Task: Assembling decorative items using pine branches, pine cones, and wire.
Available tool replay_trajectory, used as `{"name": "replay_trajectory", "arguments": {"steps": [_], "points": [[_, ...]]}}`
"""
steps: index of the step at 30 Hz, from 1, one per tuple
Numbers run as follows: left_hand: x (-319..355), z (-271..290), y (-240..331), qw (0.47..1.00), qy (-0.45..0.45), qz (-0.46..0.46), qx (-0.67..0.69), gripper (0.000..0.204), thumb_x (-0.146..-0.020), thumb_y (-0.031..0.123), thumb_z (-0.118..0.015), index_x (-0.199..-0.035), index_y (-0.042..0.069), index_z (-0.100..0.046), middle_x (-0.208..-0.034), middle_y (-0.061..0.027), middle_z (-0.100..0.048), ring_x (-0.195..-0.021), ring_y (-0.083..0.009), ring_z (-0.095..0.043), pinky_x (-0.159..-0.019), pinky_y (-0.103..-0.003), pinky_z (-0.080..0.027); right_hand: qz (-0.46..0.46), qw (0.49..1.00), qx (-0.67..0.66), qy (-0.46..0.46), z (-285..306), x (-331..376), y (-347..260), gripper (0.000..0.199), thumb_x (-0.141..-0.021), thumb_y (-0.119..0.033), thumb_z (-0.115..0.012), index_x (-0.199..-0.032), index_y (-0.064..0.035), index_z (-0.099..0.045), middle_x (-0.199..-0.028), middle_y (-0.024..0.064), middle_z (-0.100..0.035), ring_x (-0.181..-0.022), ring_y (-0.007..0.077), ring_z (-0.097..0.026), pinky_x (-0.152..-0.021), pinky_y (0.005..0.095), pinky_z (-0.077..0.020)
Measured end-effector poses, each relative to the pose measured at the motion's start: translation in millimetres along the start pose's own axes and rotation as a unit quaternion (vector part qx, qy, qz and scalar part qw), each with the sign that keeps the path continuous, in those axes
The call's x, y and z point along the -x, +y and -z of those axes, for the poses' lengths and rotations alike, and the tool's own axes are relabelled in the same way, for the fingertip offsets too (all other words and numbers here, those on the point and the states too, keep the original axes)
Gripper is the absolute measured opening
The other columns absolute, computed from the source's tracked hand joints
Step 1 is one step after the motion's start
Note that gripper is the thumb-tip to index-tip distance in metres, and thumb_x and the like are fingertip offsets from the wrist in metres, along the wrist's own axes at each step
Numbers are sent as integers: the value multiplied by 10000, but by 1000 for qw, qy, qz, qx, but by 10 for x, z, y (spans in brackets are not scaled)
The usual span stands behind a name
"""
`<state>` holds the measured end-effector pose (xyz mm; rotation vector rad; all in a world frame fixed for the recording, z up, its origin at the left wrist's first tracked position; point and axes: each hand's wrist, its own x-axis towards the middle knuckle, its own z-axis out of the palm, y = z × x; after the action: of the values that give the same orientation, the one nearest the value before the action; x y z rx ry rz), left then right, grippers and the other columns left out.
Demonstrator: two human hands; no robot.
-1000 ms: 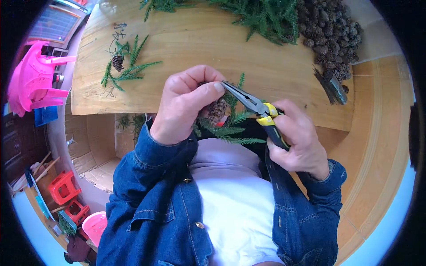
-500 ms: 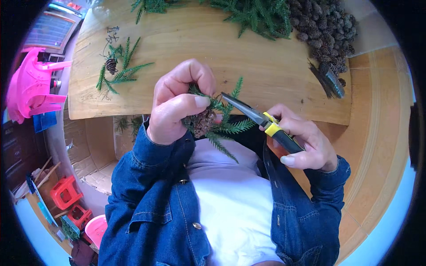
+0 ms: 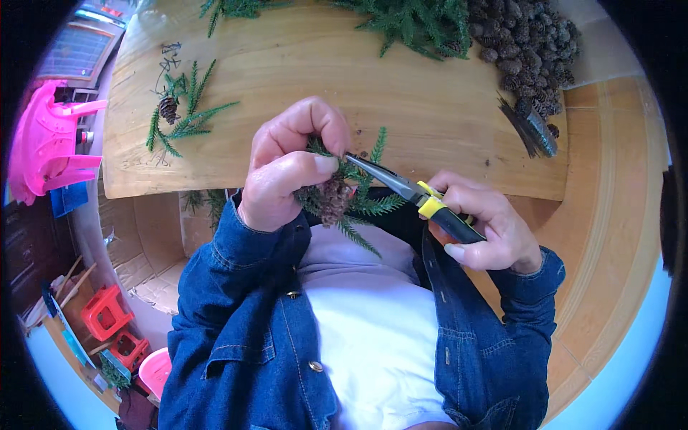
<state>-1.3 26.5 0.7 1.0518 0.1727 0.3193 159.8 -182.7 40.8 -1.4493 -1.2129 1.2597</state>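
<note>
- A pale-brown wooden table (image 3: 272,75), its far edge out of view.
- A heap of brown, scaly pinecones (image 3: 527,61) and a pile of green, needled sprigs (image 3: 419,21), both cut off above.
- The person's left hand (image 3: 290,168), pinching a brown-and-green bundle of pinecone and sprigs (image 3: 335,202) at the table's near edge and hiding its top.
- The right hand (image 3: 491,222), curled around steel long-nosed pliers with yellow-and-black handles (image 3: 405,186), partly covered.
- The pliers' pointed tips (image 3: 351,158), beside the left hand, contact unclear.

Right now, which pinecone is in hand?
The pinecone in the left hand, with green sprigs beside it. The others lie on the table: one at left beside sprigs, the rest in or around the heap far right.
</note>
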Motion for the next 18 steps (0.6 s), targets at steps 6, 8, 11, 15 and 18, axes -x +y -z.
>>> {"name": "replay_trajectory", "arguments": {"steps": [6, 8, 11, 15, 18], "points": [[-45, -21, -58, 999, 22, -6, 26, 166, -667, 135, -523, -771, 11, -485, -750, -53, -495, -686, -120, -420, -620, -239, -332, -21, 999, -41, 23, -3, 16, 78, 249, -629, -189, -622, -793, -9, -572, -934, 111, -532, -807, 200, -521, -699, 281, -413], [-51, -48, -51, 999, 39, 1, 19, 163, -668, 133, -521, -770, 11, -486, -746, -50, -495, -679, -116, -422, -614, -235, -332, -26, 999, -29, 26, -18, 8, 103, 252, -631, -185, -623, -803, -7, -578, -956, 117, -529, -812, 199, -521, -703, 283, -412], [-62, -77, -53, 997, 77, 16, 8, 157, -670, 129, -516, -769, 11, -488, -738, -45, -495, -664, -108, -425, -602, -229, -332, -32, 998, -38, 38, -34, -7, 107, 269, -632, -191, -629, -820, -4, -587, -979, 125, -522, -826, 202, -518, -712, 287, -410], [-61, -66, -57, 994, 95, 26, -57, 152, -689, 131, -505, -775, 6, -495, -726, -40, -496, -657, -96, -438, -596, -217, -342, -31, 996, -63, 52, -17, -11, 86, 319, -633, -218, -649, -858, 3, -602, -1010, 136, -507, -860, 217, -507, -732, 294, -403], [-71, -58, -50, 994, 73, 67, 47, 153, -714, 136, -478, -776, -2, -497, -719, -53, -499, -661, -114, -461, -603, -224, -373, -14, 997, -50, 52, 36, -9, 94, 355, -634, -237, -662, -886, 8, -611, -1023, 140, -496, -884, 230, -498, -747, 300, -397]]}}
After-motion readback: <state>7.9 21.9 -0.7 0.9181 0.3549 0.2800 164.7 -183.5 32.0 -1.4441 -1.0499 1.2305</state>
